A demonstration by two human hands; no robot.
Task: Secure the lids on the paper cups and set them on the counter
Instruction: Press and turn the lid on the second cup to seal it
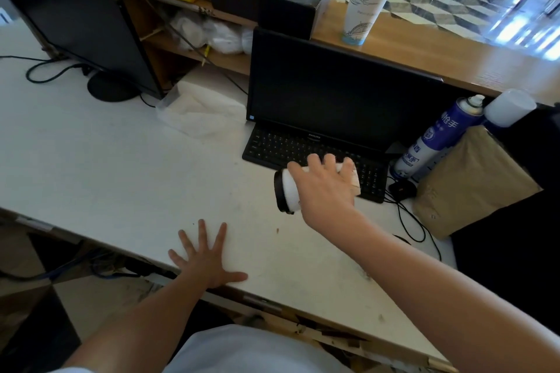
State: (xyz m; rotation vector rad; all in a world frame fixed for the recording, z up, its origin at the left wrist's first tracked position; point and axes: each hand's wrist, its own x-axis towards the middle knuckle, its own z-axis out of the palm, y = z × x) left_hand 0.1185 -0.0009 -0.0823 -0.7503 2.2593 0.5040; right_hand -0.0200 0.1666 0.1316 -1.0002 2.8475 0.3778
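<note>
Over keyboard (315,157): right hand (325,188) clamps sideways lidded cup (288,191); left hand (206,260) splayed flat near desk edge (91,239).

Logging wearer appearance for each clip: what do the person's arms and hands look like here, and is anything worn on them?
Both forearms are bare up to the frame edge, with no sleeves reaching them. The left hand and right hand show no gloves, and no rings, watch or wristband are visible. A white garment covers the torse at the bottom edge.

Bright daylight from upper right, glare there, wide-angle edge bending, mild blur
</note>
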